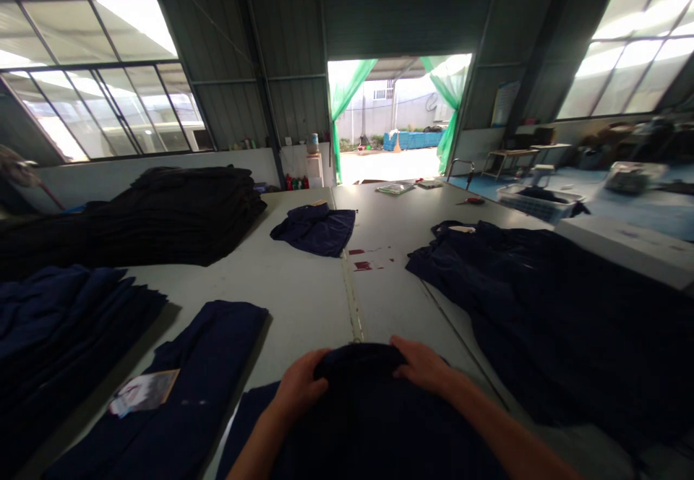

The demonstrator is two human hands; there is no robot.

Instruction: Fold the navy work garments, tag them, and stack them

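A dark navy garment (374,422) lies at the near edge of the table, its rounded upper edge, which looks like a collar or waistband, facing away from me. My left hand (302,384) is closed on the left end of that edge, thumb on the near side. At the right end, my right hand (426,368) grips the same edge with fingers curled over it. To the left lies a folded navy garment (211,350) with a picture tag (144,391) on it. Farther off, a small crumpled navy piece of cloth (319,228) rests on the table.
Stacks of navy clothes (59,328) and black clothes (178,212) fill the left side. A heap of navy garments (542,299) covers the right, beside a white box (623,245). The pale table (293,285) runs toward a doorway with green curtains (347,90).
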